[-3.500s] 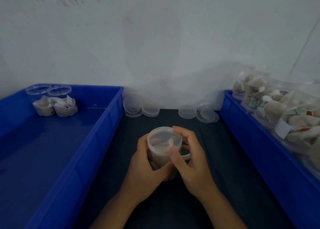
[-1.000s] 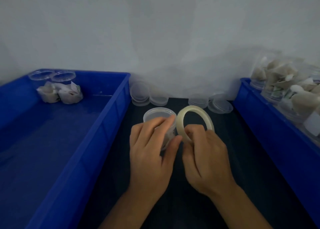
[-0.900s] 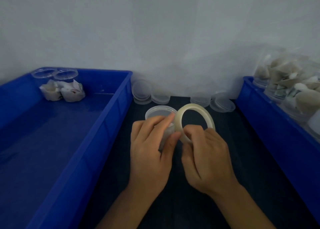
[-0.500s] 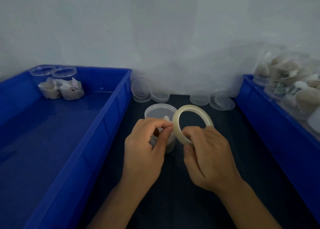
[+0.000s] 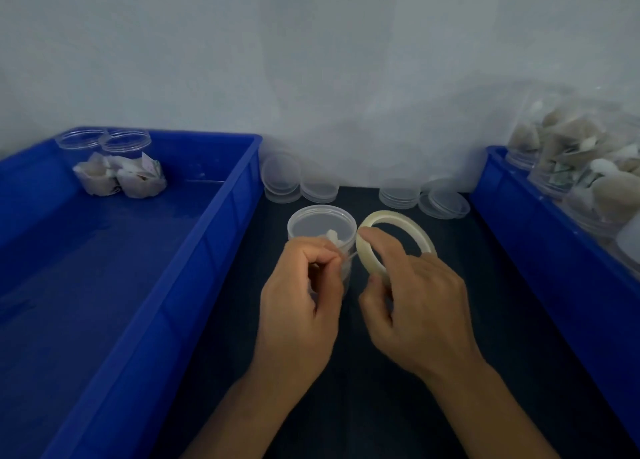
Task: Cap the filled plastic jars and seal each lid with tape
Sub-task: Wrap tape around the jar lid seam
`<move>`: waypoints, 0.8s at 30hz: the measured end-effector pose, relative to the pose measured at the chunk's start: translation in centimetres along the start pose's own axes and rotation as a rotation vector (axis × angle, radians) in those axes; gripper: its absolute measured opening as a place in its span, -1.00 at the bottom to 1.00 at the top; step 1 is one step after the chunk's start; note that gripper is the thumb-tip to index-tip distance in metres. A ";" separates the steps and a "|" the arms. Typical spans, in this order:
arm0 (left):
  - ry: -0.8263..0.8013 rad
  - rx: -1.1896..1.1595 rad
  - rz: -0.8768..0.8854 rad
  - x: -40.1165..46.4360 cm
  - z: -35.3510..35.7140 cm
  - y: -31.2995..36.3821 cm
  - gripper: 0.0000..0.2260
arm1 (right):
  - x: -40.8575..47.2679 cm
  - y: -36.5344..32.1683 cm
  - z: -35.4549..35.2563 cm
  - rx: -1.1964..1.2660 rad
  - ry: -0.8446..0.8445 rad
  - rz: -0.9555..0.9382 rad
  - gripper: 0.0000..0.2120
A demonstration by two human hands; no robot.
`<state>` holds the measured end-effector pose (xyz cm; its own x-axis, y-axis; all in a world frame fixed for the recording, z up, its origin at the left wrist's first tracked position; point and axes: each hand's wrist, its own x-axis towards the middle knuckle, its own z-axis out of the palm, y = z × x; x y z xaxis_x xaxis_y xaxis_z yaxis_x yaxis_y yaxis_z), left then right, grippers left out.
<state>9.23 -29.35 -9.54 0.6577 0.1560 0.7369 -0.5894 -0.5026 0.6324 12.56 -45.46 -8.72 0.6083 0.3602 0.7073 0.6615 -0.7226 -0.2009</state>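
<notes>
A capped clear plastic jar (image 5: 322, 224) with pale packets inside stands on the dark table between two blue bins. My right hand (image 5: 415, 302) grips a thin ring of clear tape (image 5: 394, 221), held upright just right of the jar. My left hand (image 5: 304, 295) is in front of the jar, thumb and forefinger pinching the free tape end (image 5: 348, 258) that runs across from the roll. The lower part of the jar is hidden behind my left hand.
Stacks of loose clear lids (image 5: 280, 178) (image 5: 398, 193) line the wall behind the jar. The left blue bin (image 5: 221, 223) holds two capped jars (image 5: 117, 167) in its far corner. The right blue bin (image 5: 519, 223) is piled with filled jars (image 5: 588, 167).
3.5 s ago both hands held the jar and its lid. Since then my right hand has brought up the tape roll, and my left fingers have curled and pulled the tape end a little leftward.
</notes>
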 end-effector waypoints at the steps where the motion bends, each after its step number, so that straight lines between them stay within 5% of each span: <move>1: 0.014 0.021 -0.008 0.0 -0.1 0.0 -0.84 | 0.0 0.1 0.1 -0.024 -0.002 -0.004 -0.66; 5: 0.034 0.116 -0.092 -0.6 -0.1 0.4 -0.79 | 0.3 0.1 0.5 -0.141 0.001 0.010 -0.78; 13: 0.092 0.255 -0.155 -0.8 0.5 0.0 -0.80 | 0.8 -0.6 1.2 -0.249 0.021 -0.041 -0.65; 21: 0.026 0.384 -0.112 -0.6 0.6 -0.4 -0.79 | 0.8 -0.6 1.6 -0.371 0.033 -0.079 -0.62; 24: 0.033 0.475 0.054 -0.5 0.8 -0.4 -0.75 | 0.8 -0.9 1.9 -0.420 0.059 -0.082 -0.66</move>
<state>9.56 -29.89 -10.37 0.6123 0.1426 0.7777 -0.3372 -0.8426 0.4200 13.32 -43.36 -9.28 0.5265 0.4010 0.7497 0.4636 -0.8745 0.1422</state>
